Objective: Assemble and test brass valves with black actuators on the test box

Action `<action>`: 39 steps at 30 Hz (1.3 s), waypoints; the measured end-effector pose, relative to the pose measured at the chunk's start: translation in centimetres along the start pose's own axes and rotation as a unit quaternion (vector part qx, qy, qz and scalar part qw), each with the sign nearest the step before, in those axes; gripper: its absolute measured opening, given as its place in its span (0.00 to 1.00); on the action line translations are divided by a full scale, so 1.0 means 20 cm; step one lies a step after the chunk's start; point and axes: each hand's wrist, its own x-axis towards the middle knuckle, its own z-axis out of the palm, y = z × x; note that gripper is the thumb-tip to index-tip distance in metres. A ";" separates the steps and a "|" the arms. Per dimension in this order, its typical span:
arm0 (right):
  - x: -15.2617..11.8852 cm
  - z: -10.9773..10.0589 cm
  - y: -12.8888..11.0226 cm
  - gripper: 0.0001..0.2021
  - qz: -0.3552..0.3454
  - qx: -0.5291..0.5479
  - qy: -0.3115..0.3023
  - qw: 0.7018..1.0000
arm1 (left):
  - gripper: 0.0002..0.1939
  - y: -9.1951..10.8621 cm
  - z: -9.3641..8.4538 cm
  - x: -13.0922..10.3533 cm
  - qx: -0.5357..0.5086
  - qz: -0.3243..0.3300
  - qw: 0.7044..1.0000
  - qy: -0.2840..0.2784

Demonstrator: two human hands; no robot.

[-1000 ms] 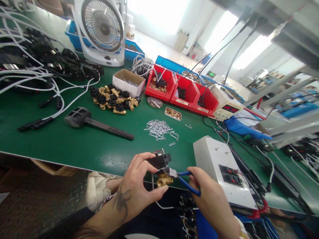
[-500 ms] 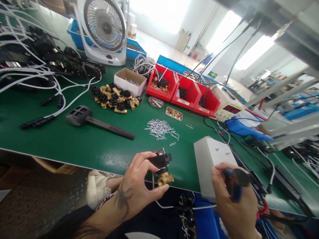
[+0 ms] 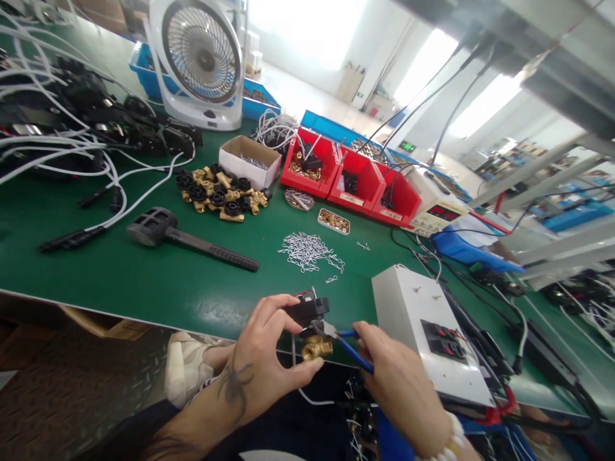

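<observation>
My left hand (image 3: 269, 349) grips a brass valve (image 3: 318, 347) with a black actuator housing (image 3: 310, 308) on top, thumb under the brass and fingers on the black part. A white cable hangs down from it. My right hand (image 3: 391, 371) is closed around blue-handled pliers (image 3: 354, 351). Their metal jaws meet the valve just below the black housing; whether they bite on anything there is too small to tell. Beyond my hands lies a pile of silver hairpin clips (image 3: 305, 251), with a single clip (image 3: 331, 280) nearer to me.
A rubber mallet (image 3: 192, 240) lies at left, near brass fittings (image 3: 223, 192) with black caps. Red bins (image 3: 355, 182), a small tray of brass parts (image 3: 334, 221) and a carton (image 3: 250, 160) stand behind. At right is a grey switch box (image 3: 398, 307). A fan (image 3: 202, 64) stands at the back left.
My right hand has swung left from over the grey box, bringing the pliers' jaws to the valve. My left hand holds the valve in nearly the same place.
</observation>
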 end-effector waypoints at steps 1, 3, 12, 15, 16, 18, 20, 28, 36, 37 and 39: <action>0.01 0.00 0.00 0.11 -0.011 -0.008 -0.036 0.999 | 0.14 0.00 0.00 0.00 0.001 -0.002 1.000 -0.004; 0.02 -0.01 0.00 0.10 0.005 0.007 -0.017 1.000 | 0.14 0.00 -0.01 0.00 0.000 -0.008 1.000 -0.013; 0.03 0.00 -0.01 0.12 -0.038 -0.014 -0.036 0.999 | 0.15 0.00 -0.01 0.00 0.001 0.001 1.000 -0.008; 0.04 -0.03 -0.01 0.09 0.010 0.024 0.027 0.999 | 0.15 -0.01 0.00 0.00 -0.002 -0.001 1.000 -0.006; 0.04 -0.03 -0.01 0.06 0.035 0.035 0.086 0.995 | 0.15 -0.01 0.00 0.00 -0.003 -0.002 1.000 -0.004; 0.04 -0.04 -0.01 0.05 0.053 0.042 0.161 0.985 | 0.15 -0.01 0.00 0.01 -0.003 -0.001 1.000 0.002; 0.04 -0.03 0.00 0.06 0.010 0.021 0.116 0.993 | 0.16 -0.01 0.00 0.01 0.000 0.003 1.000 0.004; 0.04 -0.07 -0.01 0.05 0.035 0.032 0.094 0.994 | 0.15 0.01 -0.01 0.00 -0.002 0.003 1.000 0.000; 0.06 -0.09 0.00 0.08 -0.014 -0.014 0.031 0.999 | 0.15 0.02 -0.02 0.01 0.014 0.005 1.000 -0.018; 0.06 -0.09 -0.01 0.07 0.011 0.001 0.088 0.996 | 0.15 0.02 -0.02 0.01 0.009 0.005 1.000 -0.011; 0.05 -0.08 -0.01 0.05 0.026 0.010 0.139 0.990 | 0.15 0.01 -0.01 0.01 0.001 0.003 1.000 -0.002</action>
